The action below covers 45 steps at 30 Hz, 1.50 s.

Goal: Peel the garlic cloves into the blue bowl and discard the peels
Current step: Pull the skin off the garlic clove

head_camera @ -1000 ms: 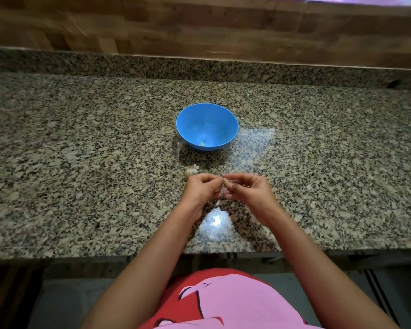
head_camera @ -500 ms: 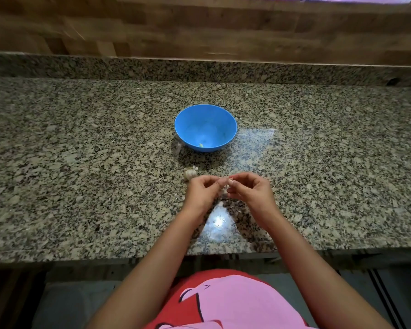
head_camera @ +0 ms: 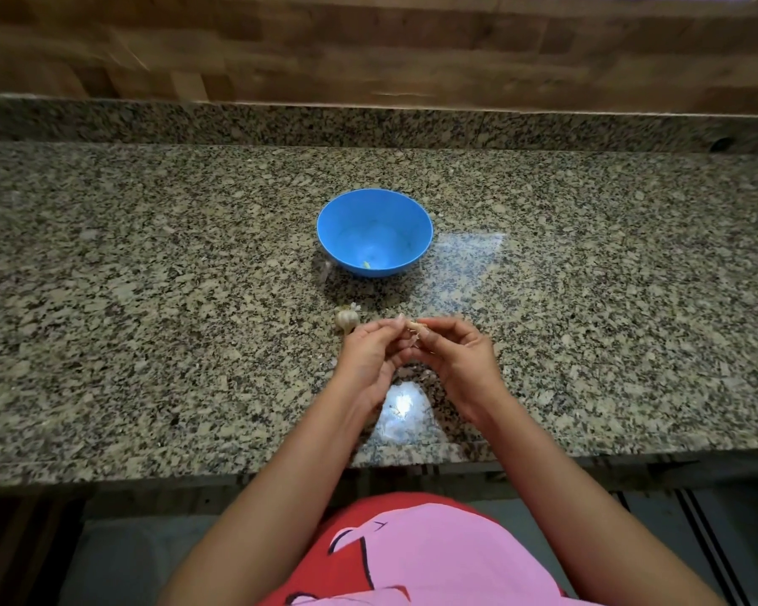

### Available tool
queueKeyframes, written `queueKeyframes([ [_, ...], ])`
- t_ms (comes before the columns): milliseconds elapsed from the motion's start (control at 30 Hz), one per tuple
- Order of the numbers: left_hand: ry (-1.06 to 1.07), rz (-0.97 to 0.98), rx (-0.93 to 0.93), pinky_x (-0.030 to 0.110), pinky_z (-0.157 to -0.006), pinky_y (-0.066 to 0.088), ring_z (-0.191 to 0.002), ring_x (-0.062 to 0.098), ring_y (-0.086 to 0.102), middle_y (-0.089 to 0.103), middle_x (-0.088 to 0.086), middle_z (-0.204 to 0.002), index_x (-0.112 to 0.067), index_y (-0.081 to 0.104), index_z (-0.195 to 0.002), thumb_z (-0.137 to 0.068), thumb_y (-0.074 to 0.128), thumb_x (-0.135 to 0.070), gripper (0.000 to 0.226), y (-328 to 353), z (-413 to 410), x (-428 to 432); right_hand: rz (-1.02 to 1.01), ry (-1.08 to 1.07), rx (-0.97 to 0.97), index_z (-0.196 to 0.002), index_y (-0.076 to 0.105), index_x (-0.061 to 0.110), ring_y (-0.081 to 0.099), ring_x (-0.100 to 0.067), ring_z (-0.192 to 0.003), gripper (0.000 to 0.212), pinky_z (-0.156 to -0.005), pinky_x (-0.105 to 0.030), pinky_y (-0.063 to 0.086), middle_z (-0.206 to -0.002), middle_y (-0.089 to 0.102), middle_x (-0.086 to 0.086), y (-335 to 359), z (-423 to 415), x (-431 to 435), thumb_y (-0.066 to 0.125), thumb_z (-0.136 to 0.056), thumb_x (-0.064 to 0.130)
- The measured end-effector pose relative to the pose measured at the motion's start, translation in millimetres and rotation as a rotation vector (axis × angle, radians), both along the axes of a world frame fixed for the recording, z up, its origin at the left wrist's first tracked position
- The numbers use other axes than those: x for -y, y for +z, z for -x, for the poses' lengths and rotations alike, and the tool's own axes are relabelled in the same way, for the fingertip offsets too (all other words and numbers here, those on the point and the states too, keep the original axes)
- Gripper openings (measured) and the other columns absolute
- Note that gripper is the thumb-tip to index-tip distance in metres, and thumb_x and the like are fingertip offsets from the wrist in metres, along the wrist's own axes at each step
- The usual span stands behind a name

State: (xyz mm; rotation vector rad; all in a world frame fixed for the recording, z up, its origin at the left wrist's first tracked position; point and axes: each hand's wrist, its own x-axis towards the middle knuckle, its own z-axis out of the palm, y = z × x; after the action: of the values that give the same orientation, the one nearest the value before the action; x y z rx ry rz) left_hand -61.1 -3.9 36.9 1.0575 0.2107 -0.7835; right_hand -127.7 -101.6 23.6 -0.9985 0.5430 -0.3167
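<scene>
Above the near middle of the speckled granite surface (head_camera: pixel 149 299), the left hand (head_camera: pixel 370 356) and right hand (head_camera: pixel 454 356) met fingertip to fingertip, both with fingers curled. Between them they pinched a small pale garlic clove (head_camera: pixel 414 328); a wisp of papery skin showed at the pinch, though how much of the clove was bare could not be told. Both hands were held off the surface, forearms reaching in from the near edge.

Just beside the left hand's knuckles, on its far left side, a garlic bulb (head_camera: pixel 346 319) lay on the surface. Farther back, apart from the hands and the bulb, stood the blue bowl (head_camera: pixel 394 220), upright, with one small yellowish piece (head_camera: pixel 367 265) near the front of its floor. A bright reflection (head_camera: pixel 401 402) shone on the stone under the wrists.

A granite upstand ran along the back of the surface, with a wooden wall (head_camera: pixel 368 45) above it. At the bottom of the view was the person's red and pink shirt (head_camera: pixel 412 553).
</scene>
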Motion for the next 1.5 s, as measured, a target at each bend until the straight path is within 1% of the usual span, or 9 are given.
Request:
queueKeyframes([
  [133, -0.027, -0.237, 0.322, 0.022, -0.056, 0.053, -0.055, 0.010, 0.058, 0.061, 0.004, -0.069, -0.009, 0.058, -0.083, -0.093, 0.055, -0.010, 0.011, -11, 5, 2, -0.038, 0.007, -0.151, -0.095, 0.064, -0.004, 0.058, -0.015, -0.057, 0.012, -0.053, -0.019, 0.052, -0.076, 0.063, -0.014, 2, -5, -5, 0.055, -0.087, -0.007],
  [267, -0.076, -0.473, 0.684, 0.025, -0.065, 0.055, -0.069, 0.007, 0.062, 0.067, 0.000, -0.082, -0.014, 0.062, -0.086, -0.091, 0.059, -0.021, 0.009, -16, 7, 1, -0.164, -0.027, -0.160, -0.096, 0.062, -0.007, 0.057, -0.015, -0.063, 0.011, -0.055, -0.019, 0.053, -0.077, 0.063, -0.012, 9, -10, -7, 0.054, -0.090, -0.002],
  [433, -0.046, -0.401, 0.548, 0.019, -0.052, 0.053, -0.068, 0.011, 0.062, 0.065, 0.004, -0.082, -0.012, 0.060, -0.086, -0.094, 0.056, -0.016, 0.009, -16, 5, 2, -0.232, -0.015, -0.161, -0.097, 0.057, -0.001, 0.061, -0.017, -0.062, 0.014, -0.057, -0.022, 0.056, -0.074, 0.065, -0.011, 12, -12, -4, 0.055, -0.086, -0.010],
  [533, -0.039, -0.414, 0.558, 0.027, -0.057, 0.054, -0.067, 0.016, 0.061, 0.064, 0.012, -0.086, -0.015, 0.059, -0.081, -0.094, 0.055, -0.018, 0.013, -18, -3, 3, -0.230, 0.043, -0.151, -0.104, 0.050, -0.001, 0.062, -0.018, -0.056, 0.024, -0.053, -0.022, 0.055, -0.073, 0.065, -0.014, 14, -11, -1, 0.056, -0.084, -0.013],
  [767, -0.003, -0.431, 0.543, 0.037, -0.065, 0.053, -0.070, 0.017, 0.065, 0.066, 0.003, -0.080, -0.021, 0.052, -0.082, -0.096, 0.051, -0.022, 0.014, -10, -21, 1, 0.134, 0.244, -0.261, -0.100, 0.054, 0.002, 0.063, -0.018, -0.063, 0.021, -0.056, -0.024, 0.054, -0.079, 0.065, -0.012, 18, -4, 5, 0.061, -0.082, -0.007],
  [967, -0.086, -0.594, 0.699, 0.028, -0.070, 0.057, -0.072, 0.012, 0.065, 0.067, 0.005, -0.082, -0.011, 0.062, -0.088, -0.092, 0.058, -0.020, 0.010, -26, -11, -6, 0.762, 0.213, -0.486, -0.106, 0.066, 0.008, 0.064, -0.015, -0.091, 0.017, -0.088, -0.031, 0.052, -0.101, 0.069, -0.005, -3, -26, 23, 0.059, -0.090, 0.010],
  [1167, -0.094, -0.648, 0.667, 0.030, -0.073, 0.056, -0.079, 0.020, 0.066, 0.068, 0.006, -0.084, -0.015, 0.062, -0.087, -0.089, 0.063, -0.017, 0.003, -33, -5, -15, 0.840, 0.239, -0.495, -0.123, 0.060, 0.008, 0.060, -0.008, -0.086, 0.034, -0.071, -0.016, 0.046, -0.119, 0.065, -0.006, -5, -44, 27, 0.061, -0.090, 0.011],
  [1333, -0.068, -0.651, 0.609, 0.034, -0.077, 0.056, -0.082, 0.021, 0.067, 0.068, 0.005, -0.085, -0.017, 0.062, -0.086, -0.089, 0.063, -0.016, 0.003, -34, -3, -21, 0.984, 0.172, -0.473, -0.122, 0.058, 0.010, 0.059, -0.016, -0.097, 0.041, -0.091, -0.029, 0.050, -0.113, 0.060, -0.007, -6, -21, 18, 0.067, -0.084, 0.025],
  [1500, -0.053, -0.677, 0.595, 0.036, -0.078, 0.057, -0.082, 0.019, 0.066, 0.068, 0.005, -0.089, -0.017, 0.062, -0.089, -0.089, 0.063, -0.017, 0.001, -35, 0, -24, 1.164, 0.373, -0.447, -0.119, 0.061, 0.012, 0.052, -0.015, -0.105, 0.040, -0.096, -0.027, 0.044, -0.111, 0.055, -0.002, -15, -3, -7, 0.068, -0.083, 0.030],
])
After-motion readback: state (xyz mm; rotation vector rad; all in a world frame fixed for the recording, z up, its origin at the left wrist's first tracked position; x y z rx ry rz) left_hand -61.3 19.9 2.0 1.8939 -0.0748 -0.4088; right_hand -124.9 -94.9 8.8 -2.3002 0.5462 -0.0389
